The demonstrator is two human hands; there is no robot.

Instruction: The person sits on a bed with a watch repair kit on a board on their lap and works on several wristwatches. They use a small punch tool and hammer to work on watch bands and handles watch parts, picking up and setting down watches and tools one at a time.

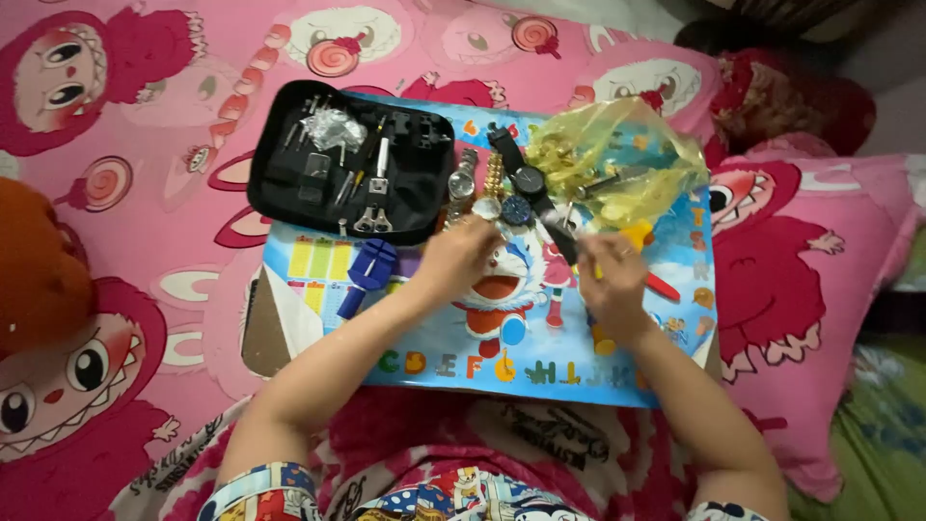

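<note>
From my remote seat, leftmost lies the open black tool case point(347, 164), then a blue watch-link tool point(367, 275) on the cartoon board point(540, 362). My left hand point(453, 259) has its fingers together on a watch point(488, 205) at the row's near end. My right hand point(610, 275) is clamped on a yellow-handled tool point(639, 234) (tip hidden). I'd judge it best to pin the watch flat and press lightly. A yellow bag point(617, 159) sits behind.
</note>
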